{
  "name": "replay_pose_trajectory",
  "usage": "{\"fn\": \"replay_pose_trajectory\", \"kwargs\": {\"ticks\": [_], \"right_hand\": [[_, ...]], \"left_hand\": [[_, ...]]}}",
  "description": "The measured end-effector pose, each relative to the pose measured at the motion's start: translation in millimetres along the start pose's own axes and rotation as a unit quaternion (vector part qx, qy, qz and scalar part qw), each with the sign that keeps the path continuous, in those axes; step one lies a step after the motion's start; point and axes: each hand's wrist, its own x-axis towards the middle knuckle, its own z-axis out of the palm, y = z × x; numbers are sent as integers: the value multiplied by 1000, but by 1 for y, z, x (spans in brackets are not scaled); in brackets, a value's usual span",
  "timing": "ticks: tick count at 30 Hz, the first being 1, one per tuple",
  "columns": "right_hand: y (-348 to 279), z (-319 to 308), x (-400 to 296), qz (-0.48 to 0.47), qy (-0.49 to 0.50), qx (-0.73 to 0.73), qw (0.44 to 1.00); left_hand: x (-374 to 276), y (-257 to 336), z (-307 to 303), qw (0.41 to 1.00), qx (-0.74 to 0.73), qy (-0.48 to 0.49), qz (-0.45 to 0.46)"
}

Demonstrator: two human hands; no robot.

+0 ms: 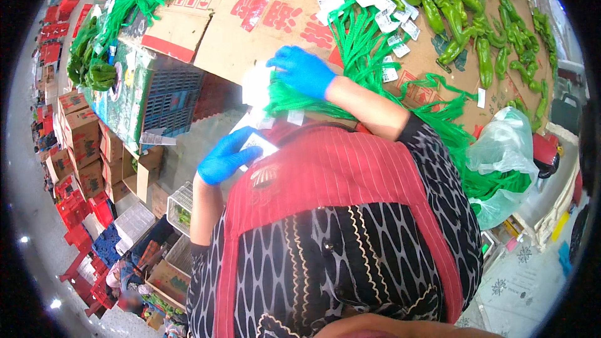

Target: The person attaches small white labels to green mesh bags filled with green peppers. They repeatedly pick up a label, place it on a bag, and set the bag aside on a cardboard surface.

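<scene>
My left hand (230, 155), in a blue glove, pinches a small white printed label (257, 148) between thumb and fingers in front of my red apron (324, 164). My right hand (303, 71), also gloved in blue, lies with bent fingers over a bunch of green mesh net bags (300, 101) at the cardboard's near edge. Its fingertips are beside an overexposed white patch, perhaps labels (256, 85); whether they grip anything is hidden. More green net bags (359, 37) with white tags (387, 23) spread beyond my right forearm.
Green peppers (450, 14) cover the far right of the cardboard-topped table (225, 51). A clear plastic bag (502, 141) holding green nets sits at right. Bagged peppers (91, 63) lie on a crate (169, 96) at left. Stacked cartons (82, 145) and a person (124, 274) are beyond.
</scene>
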Motion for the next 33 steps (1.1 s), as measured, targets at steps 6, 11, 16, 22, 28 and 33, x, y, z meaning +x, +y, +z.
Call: {"fn": "replay_pose_trajectory", "kwargs": {"ticks": [6,11,16,22,28,33], "right_hand": [[27,42,8,62,-68,0,996],[9,16,12,124,-8,85,989],[2,-11,15,205,38,197,958],[-21,-46,7,154,-44,230,960],[-27,-62,1,134,-100,222,961],[-27,-60,1,146,-98,273,946]], "left_hand": [[-13,-32,-8,980,-89,175,14],[13,-29,0,971,-78,218,55],[42,2,15,959,-43,260,106],[80,21,29,946,-49,303,107],[85,15,31,952,-58,291,79],[81,20,30,950,-61,297,80]]}}
